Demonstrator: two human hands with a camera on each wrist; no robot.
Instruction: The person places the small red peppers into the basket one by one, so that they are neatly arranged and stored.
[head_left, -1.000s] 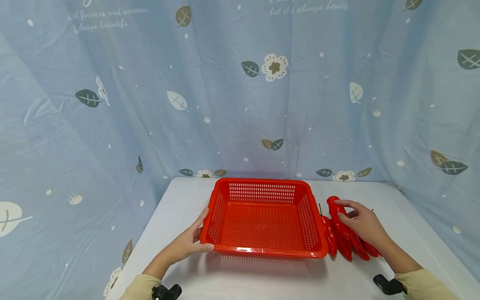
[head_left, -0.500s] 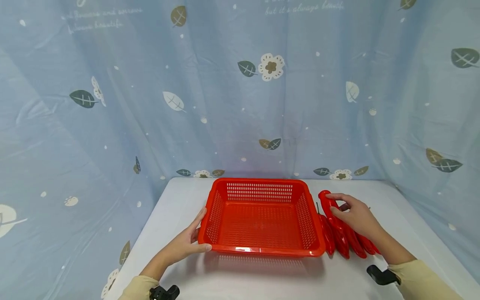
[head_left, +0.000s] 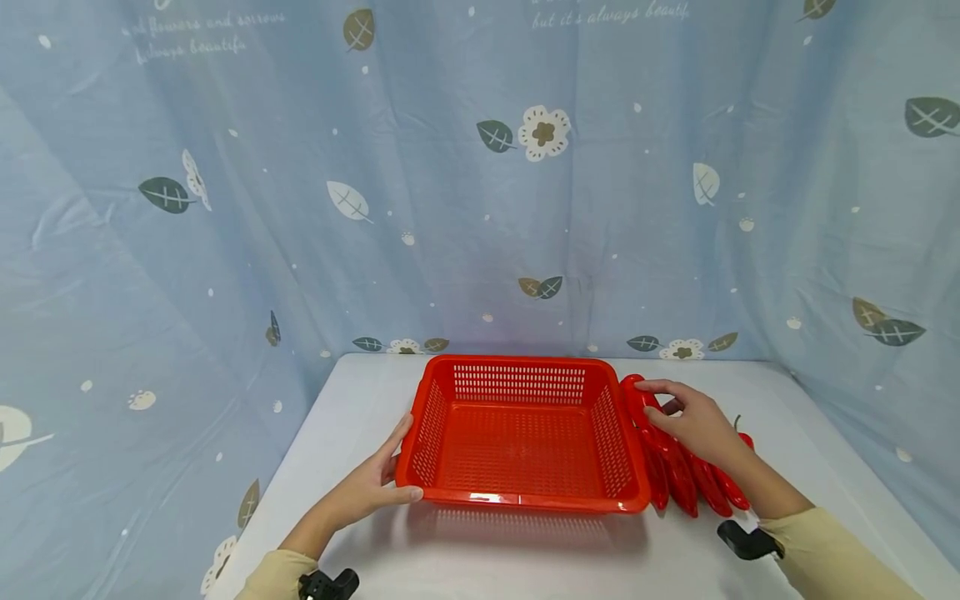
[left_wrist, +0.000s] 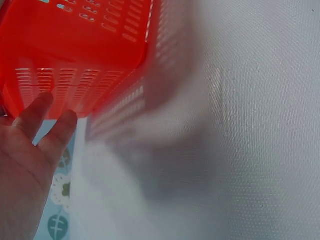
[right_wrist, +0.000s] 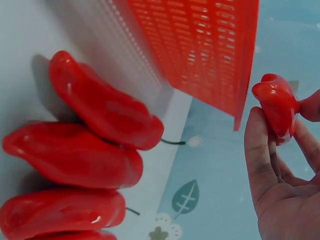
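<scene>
A red plastic basket (head_left: 522, 450) with slotted walls sits on the white table. At its near left corner my left hand (head_left: 367, 492) touches the rim, thumb toward the front and fingers along the left side; in the left wrist view these fingers (left_wrist: 62, 132) look straight. My right hand (head_left: 693, 421) pinches a glossy long red pepper (head_left: 637, 400) between thumb and fingers, just beside the basket's right rim. In the right wrist view the held pepper (right_wrist: 278, 107) is seen end-on, raised past the basket wall. Beneath it, several red peppers (head_left: 678, 483) lie side by side.
The white table (head_left: 525, 558) extends in front of the basket. A blue patterned curtain (head_left: 450, 208) hangs behind and along the sides. The loose peppers (right_wrist: 80, 155) lie close to the basket's right wall, some with dark stems.
My right hand has moved left and slightly away from me with the pepper, reaching the basket's right rim. A pepper at the right end of the row is more exposed. The left hand stays put.
</scene>
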